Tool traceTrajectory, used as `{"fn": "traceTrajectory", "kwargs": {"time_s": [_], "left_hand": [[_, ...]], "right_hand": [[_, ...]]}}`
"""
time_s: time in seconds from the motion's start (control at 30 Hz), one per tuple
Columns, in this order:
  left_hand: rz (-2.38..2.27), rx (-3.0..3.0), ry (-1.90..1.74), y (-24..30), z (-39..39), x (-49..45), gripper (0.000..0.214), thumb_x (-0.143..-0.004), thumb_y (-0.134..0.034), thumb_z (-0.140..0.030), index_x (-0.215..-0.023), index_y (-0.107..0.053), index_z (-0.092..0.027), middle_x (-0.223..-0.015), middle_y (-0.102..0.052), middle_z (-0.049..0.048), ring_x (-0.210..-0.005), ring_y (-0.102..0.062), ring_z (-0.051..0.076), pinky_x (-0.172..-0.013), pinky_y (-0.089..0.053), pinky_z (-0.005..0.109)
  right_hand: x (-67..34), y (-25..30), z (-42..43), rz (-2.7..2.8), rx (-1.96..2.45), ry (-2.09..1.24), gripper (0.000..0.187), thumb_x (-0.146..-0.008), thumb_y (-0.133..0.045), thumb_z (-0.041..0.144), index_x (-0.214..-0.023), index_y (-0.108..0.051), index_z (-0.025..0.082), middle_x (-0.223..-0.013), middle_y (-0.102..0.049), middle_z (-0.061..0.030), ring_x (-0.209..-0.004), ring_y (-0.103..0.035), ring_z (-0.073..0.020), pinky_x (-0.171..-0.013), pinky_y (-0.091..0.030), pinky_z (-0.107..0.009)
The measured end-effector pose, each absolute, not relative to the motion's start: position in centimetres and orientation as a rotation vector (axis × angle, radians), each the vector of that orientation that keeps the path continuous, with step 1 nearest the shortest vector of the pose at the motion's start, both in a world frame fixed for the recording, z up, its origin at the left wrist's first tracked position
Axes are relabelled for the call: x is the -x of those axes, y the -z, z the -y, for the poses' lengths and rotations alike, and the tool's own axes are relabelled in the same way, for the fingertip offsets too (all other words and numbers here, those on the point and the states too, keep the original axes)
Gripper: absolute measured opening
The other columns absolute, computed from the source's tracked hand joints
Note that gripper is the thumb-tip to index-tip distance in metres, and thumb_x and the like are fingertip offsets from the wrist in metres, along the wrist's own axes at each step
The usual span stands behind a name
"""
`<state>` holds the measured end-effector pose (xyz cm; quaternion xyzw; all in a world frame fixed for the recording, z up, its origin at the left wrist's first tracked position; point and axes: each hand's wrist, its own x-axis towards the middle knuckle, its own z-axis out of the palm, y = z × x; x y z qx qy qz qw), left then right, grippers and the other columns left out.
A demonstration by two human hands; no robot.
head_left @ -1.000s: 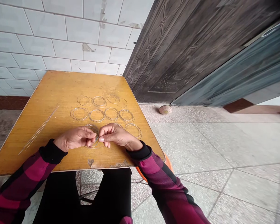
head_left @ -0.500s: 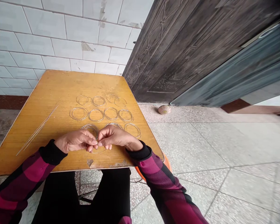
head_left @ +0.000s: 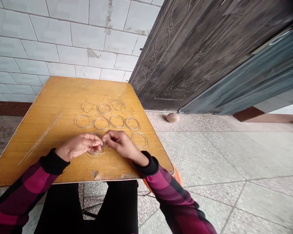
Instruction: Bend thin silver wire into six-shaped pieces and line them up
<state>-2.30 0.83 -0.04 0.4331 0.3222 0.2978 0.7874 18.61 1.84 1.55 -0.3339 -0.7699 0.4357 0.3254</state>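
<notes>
My left hand is closed in a pinch near the table's front, its fingertips on a thin metal wire. Facing it, my right hand pinches the same wire, thumb against forefinger, and the fingertips of both hands nearly meet. Below them lies a coil of wire, partly hidden by my left fingers. Just beyond my right hand rests a wire ring. Farther back, several more wire rings lie in rows. Exactly how the wire runs between my fingertips is too small to make out.
Several straight wires lie on the left of the yellow wooden table. The table's front edge is chipped. A tiled wall and a dark carved door stand behind. An orange object shows below the right edge; a ball lies on the floor.
My fingertips stay close together, while my right hand has turned slightly and its lower fingers have curled in. The wire coil under my hands shows more. The whole view has shifted a little.
</notes>
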Motion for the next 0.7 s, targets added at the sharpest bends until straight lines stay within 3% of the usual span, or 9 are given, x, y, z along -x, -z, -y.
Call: {"fn": "traceTrajectory", "kwargs": {"time_s": [0.17,0.53,0.63,0.7], "left_hand": [[-0.717,-0.923,-0.485,-0.5,-0.9,2.6,0.027,-0.068,-0.082,-0.036,-0.075,-0.072,-0.012,-0.075,-0.07,0.0064,-0.071,-0.063,0.014,-0.074,-0.048,0.029],[-0.665,-0.858,-0.496,0.0,-1.0,2.6,0.023,-0.072,-0.081,-0.032,-0.079,-0.071,-0.012,-0.077,-0.073,0.0074,-0.068,-0.069,0.015,-0.071,-0.054,0.028],[-0.638,-0.742,-0.679,0.4,-1.2,2.5,0.023,-0.071,-0.083,-0.028,-0.082,-0.072,-0.012,-0.083,-0.075,0.0083,-0.073,-0.071,0.017,-0.074,-0.056,0.03],[-0.6,-0.665,-0.79,0.4,-1.2,2.4,0.02,-0.069,-0.084,-0.023,-0.081,-0.072,-0.012,-0.09,-0.076,0.0086,-0.076,-0.072,0.018,-0.078,-0.057,0.032]], "right_hand": [[-18.8,-2.3,-1.3,2.247,0.852,-0.839,0.014,-0.092,-0.058,0.024,-0.084,-0.067,0.015,-0.071,-0.066,-0.001,-0.06,-0.055,-0.0096,-0.059,-0.039,-0.022],[-19.1,-1.9,-1.9,2.201,0.773,-0.803,0.016,-0.094,-0.059,0.028,-0.089,-0.068,0.017,-0.079,-0.069,-0.0027,-0.068,-0.062,-0.0113,-0.063,-0.048,-0.024],[-19.2,-1.7,-2.3,2.052,0.766,-0.721,0.028,-0.094,-0.059,0.039,-0.114,-0.064,0.02,-0.102,-0.069,-0.008,-0.091,-0.066,-0.0173,-0.074,-0.055,-0.03],[-19.2,-1.6,-2.5,2.077,0.664,-0.705,0.056,-0.088,-0.063,0.05,-0.137,-0.048,0.026,-0.131,-0.059,-0.012,-0.117,-0.059,-0.0241,-0.09,-0.055,-0.041]]}}
